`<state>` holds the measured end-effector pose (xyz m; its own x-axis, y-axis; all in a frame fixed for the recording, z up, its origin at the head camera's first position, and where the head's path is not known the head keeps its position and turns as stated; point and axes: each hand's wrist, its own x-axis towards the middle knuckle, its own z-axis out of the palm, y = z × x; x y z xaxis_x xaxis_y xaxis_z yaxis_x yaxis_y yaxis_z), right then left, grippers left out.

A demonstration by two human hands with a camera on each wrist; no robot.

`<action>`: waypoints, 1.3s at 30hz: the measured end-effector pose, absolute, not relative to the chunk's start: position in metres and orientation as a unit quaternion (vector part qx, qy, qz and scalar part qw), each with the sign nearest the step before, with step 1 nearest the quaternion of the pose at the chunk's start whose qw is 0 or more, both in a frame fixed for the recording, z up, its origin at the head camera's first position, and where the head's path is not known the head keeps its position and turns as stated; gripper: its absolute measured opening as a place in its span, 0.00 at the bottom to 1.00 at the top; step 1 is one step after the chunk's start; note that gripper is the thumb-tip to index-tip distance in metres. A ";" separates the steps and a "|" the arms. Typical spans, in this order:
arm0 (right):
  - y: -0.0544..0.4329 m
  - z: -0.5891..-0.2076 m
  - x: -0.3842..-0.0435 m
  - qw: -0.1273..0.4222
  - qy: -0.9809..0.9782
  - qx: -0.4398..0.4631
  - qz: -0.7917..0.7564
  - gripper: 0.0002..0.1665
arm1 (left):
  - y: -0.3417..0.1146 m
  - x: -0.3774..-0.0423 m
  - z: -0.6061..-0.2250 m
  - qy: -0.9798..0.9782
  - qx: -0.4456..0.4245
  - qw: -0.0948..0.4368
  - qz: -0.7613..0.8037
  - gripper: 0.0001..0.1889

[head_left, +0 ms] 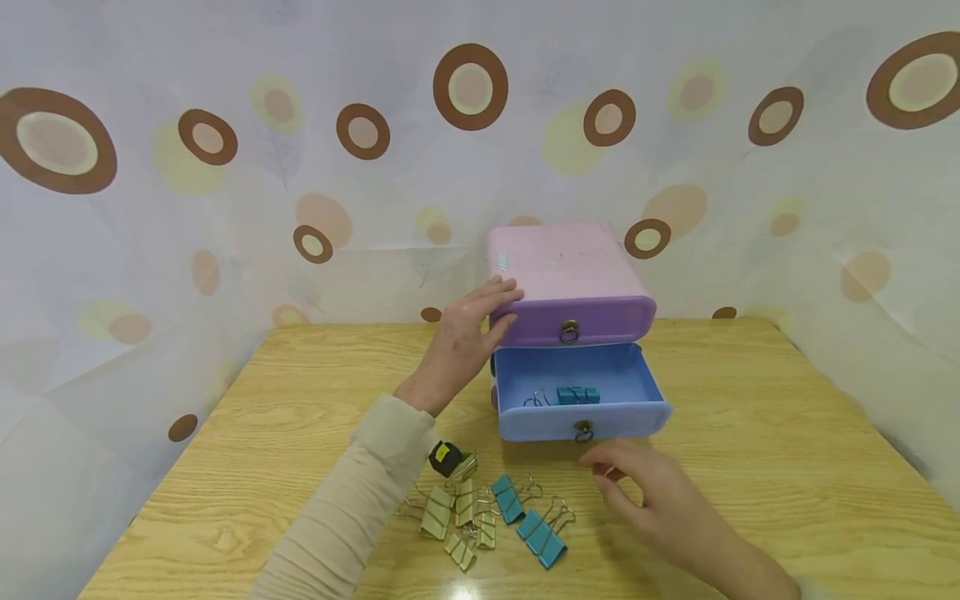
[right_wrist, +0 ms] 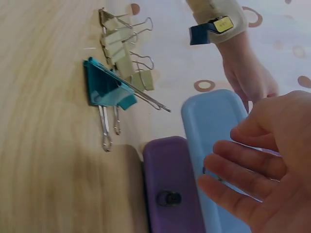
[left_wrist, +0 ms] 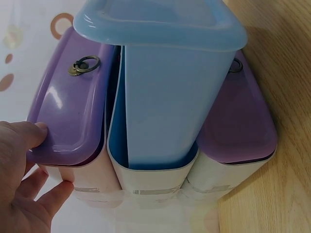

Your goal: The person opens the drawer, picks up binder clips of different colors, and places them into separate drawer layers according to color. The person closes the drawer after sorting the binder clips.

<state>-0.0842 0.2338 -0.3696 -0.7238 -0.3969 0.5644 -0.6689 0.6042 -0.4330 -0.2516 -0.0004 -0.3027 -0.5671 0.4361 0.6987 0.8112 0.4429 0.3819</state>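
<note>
A drawer unit (head_left: 562, 262) with a pink top stands on the table. Its blue middle drawer (head_left: 585, 422) is pulled out, with a teal binder clip (head_left: 577, 395) inside. My left hand (head_left: 465, 333) rests on the unit's upper left corner, fingers on the top and thumb against the front of the purple top drawer (left_wrist: 73, 102). In front of the blue drawer, close below its ring handle (head_left: 583, 431), my right hand (head_left: 667, 500) hangs with loosely bent fingers and holds nothing. Its palm side and several fingers show in the right wrist view.
Two teal binder clips (head_left: 542, 537) lie on the table before the drawer. Left of them is a group of several yellowish binder clips (head_left: 437, 512). A black device with a yellow label (head_left: 446, 457) is at the left cuff. Patterned cloth (head_left: 405, 192) hangs behind.
</note>
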 end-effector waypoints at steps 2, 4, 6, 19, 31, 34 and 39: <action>0.232 -0.375 -0.084 0.204 -0.869 0.311 0.325 0.19 | -0.001 -0.251 -0.303 -0.808 -0.386 0.262 -0.359 0.17; 0.230 -0.381 -0.083 0.192 -0.872 0.311 0.325 0.18 | -0.001 -0.251 -0.303 -0.809 -0.385 0.262 -0.358 0.17; 0.227 -0.386 -0.082 0.178 -0.880 0.302 0.320 0.15 | -0.001 -0.251 -0.303 -0.811 -0.383 0.261 -0.356 0.17; 0.214 -0.411 -0.073 0.023 -0.936 0.207 0.285 0.37 | -0.001 -0.251 -0.304 -0.813 -0.380 0.257 -0.359 0.18; 0.208 -0.424 -0.074 0.090 -0.931 0.250 0.250 0.18 | -0.002 -0.249 -0.304 -0.812 -0.381 0.257 -0.359 0.18; 0.207 -0.425 -0.074 0.105 -0.928 0.259 0.249 0.12 | -0.003 -0.249 -0.303 -0.815 -0.378 0.253 -0.360 0.18; 0.210 -0.423 -0.074 0.084 -0.926 0.259 0.262 0.11 | -0.002 -0.250 -0.302 -0.819 -0.375 0.245 -0.360 0.18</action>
<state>-0.0740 0.2103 -0.4229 -0.8517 -0.4358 0.2910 -0.5237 0.7281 -0.4423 -0.2495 -0.0022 -0.3019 -0.5993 0.4374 0.6705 0.7898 0.4601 0.4057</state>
